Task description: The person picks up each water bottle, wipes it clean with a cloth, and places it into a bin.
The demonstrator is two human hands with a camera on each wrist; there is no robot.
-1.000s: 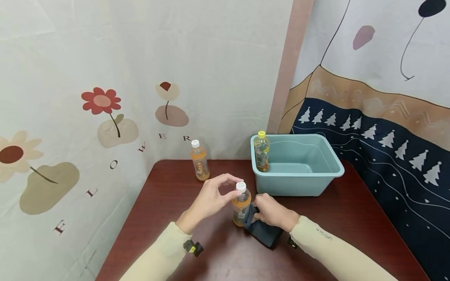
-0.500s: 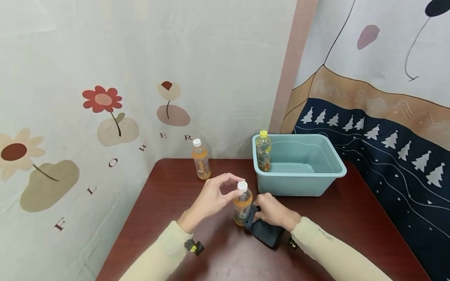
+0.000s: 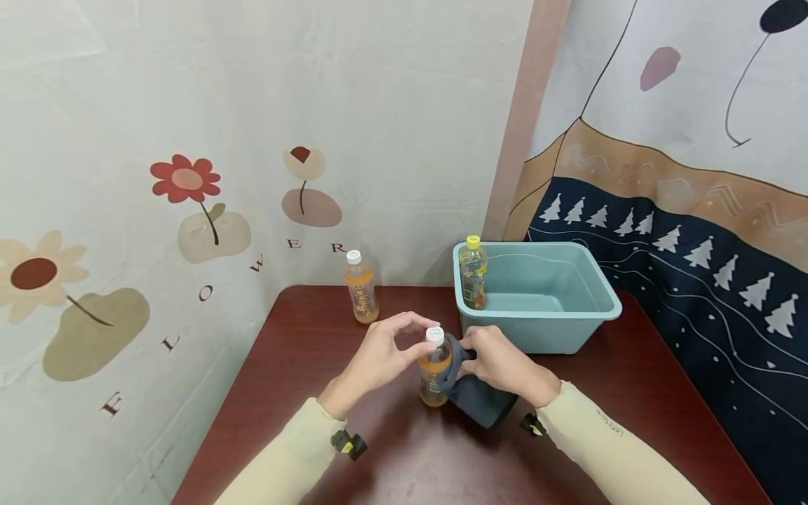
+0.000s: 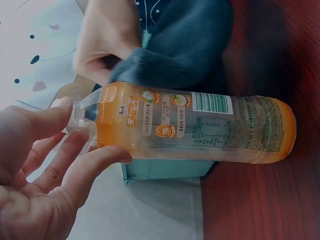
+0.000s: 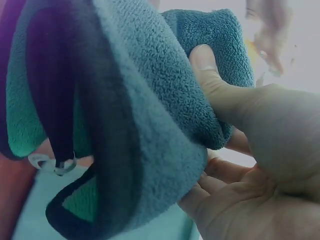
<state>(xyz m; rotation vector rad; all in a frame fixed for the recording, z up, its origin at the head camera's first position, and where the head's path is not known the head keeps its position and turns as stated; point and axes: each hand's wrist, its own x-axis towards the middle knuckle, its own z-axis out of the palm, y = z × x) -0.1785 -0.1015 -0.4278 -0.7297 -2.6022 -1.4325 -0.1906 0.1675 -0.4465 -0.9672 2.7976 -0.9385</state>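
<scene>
An upright plastic bottle (image 3: pixel 433 390) with a white cap and an orange-trimmed label stands on the table. My left hand (image 3: pixel 379 355) pinches it by the neck and cap between thumb and fingers. In the left wrist view, the bottle's label (image 4: pixel 165 117) shows a green barcode. My right hand (image 3: pixel 505 360) grips a dark blue-grey terry towel (image 3: pixel 485 401), folded over at the pinch, and holds it against the bottle's right side. In the right wrist view, the thumb presses on the towel (image 5: pixel 150 95), and the towel's loose end hangs down with a dark edging.
A light blue plastic bin (image 3: pixel 536 333) stands behind the right hand. A yellow-capped bottle (image 3: pixel 473 277) stands upright in its left end. Another white-capped bottle (image 3: pixel 362 291) stands at the back left of the dark red table (image 3: pixel 303 393), near the wall cloth.
My right hand has risen along the bottle's side, bringing the towel up toward the neck. The left hand and the bottle have stayed in place.
</scene>
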